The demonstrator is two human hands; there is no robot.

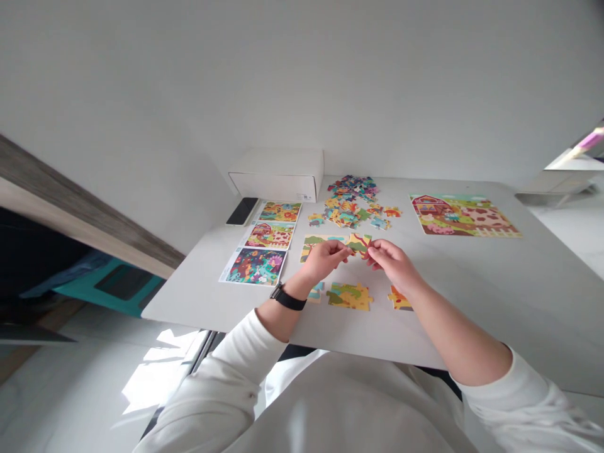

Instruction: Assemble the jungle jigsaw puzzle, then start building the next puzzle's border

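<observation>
Between my two hands, above the middle of the table, is a yellow, green and dark red jigsaw piece (360, 243). My right hand (392, 261) pinches its right side. On its left, the fingertips of my left hand (326, 257) are closed at the piece's lower edge. A partly joined jigsaw section (310, 242) lies behind my left hand, which hides some of it. Nearer me rest a joined yellow-green section (350, 296), a blue-and-white piece (317, 290) beside my left wrist, and an orange-and-yellow piece (400, 300) partly covered by my right forearm.
Loose jigsaw pieces (346, 211) are heaped toward the wall. A finished farm puzzle (465, 216) lies right. On the left are a picture sheet (257, 266) with three designs, a phone (242, 211) and a white box (278, 176). A teal stool (106, 286) stands beyond the table (472, 283).
</observation>
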